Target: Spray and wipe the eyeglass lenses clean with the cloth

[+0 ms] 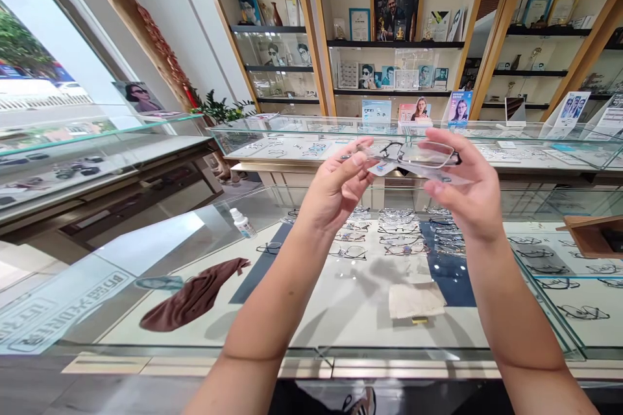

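Observation:
I hold a pair of glasses [413, 154] with a thin dark frame up at chest height over a glass display counter [160, 253]. My left hand [335, 187] pinches the left end of the glasses, fingers closed. My right hand [462, 191] grips the right side, fingers curled round the frame and a clear plastic sleeve beneath it. On the counter below lie a brown cloth [195, 295], a small white bottle [242, 222] and a pale wiping cloth [416, 300].
Rows of spectacle frames [394, 233] lie inside the counter under the glass. A second glass counter [535, 142] stands behind, with wooden wall shelves [394, 44] of pictures and certificates. A wooden tray [591, 237] sits at the right; a window is at the left.

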`<state>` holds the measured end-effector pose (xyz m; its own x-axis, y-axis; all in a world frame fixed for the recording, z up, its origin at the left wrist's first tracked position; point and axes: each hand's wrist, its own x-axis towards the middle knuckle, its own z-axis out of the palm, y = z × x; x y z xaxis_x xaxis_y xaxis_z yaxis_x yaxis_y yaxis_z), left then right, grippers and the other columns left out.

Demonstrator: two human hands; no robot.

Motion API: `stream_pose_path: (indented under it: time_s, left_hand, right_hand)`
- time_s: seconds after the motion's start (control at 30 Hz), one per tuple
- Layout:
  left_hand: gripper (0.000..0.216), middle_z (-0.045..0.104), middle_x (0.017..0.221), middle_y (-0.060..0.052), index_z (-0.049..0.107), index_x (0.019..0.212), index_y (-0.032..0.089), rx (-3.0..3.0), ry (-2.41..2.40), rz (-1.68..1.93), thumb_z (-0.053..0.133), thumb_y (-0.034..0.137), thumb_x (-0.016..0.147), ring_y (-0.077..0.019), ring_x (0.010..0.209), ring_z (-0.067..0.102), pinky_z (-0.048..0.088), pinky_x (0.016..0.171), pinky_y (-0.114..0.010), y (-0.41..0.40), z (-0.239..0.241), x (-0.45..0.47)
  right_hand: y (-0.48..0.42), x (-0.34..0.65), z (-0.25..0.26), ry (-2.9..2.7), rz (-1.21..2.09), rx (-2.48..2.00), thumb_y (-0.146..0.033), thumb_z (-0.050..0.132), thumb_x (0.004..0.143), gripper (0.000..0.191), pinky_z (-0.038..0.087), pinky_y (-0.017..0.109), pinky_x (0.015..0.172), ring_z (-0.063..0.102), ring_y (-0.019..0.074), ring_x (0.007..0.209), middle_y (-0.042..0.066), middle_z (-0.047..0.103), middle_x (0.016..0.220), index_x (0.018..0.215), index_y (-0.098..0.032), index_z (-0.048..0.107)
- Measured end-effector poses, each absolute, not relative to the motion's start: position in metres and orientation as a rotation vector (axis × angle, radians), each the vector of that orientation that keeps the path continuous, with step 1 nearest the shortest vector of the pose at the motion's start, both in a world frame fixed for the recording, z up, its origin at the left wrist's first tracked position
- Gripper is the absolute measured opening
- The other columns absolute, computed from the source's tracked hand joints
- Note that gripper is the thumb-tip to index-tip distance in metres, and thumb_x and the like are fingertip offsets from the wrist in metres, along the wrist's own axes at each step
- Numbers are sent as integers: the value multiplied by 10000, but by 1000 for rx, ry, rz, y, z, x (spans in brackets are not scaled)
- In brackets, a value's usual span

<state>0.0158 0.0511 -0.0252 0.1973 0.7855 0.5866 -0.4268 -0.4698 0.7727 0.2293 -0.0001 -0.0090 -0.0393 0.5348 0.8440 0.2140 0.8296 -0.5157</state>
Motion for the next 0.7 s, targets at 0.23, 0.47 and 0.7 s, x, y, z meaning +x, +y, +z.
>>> stream_pose_path:
  time_s: [0.23,0.47,0.7]
  left_hand:
    - [320,760,910,-43,757,1023,216,1247,344,1068,831,464,836,-174,889,767,650,869,-303,44,-31,30]
    - [387,757,953,-82,742,929,179,976,490,964,803,544,818,-183,879,738,602,776,-298,27,-54,42]
    - [132,629,664,3,602,701,190,1409,1174,1531,674,299,717,-129,674,567,475,681,-263,12,-129,-74]
  right_hand:
    - [1,225,-11,-1710,187,-557,-513,841,829,330,553,534,1088,663,291,1214,28,715,1229,1141,-411,808]
    - [12,225,-20,-1672,140,-559,-512,829,841,155,541,528,976,674,282,1014,20,755,988,862,-359,827]
    - [18,206,-32,-1840,185,-670,-514,814,849,245,489,461,906,630,241,871,10,742,866,759,-298,744]
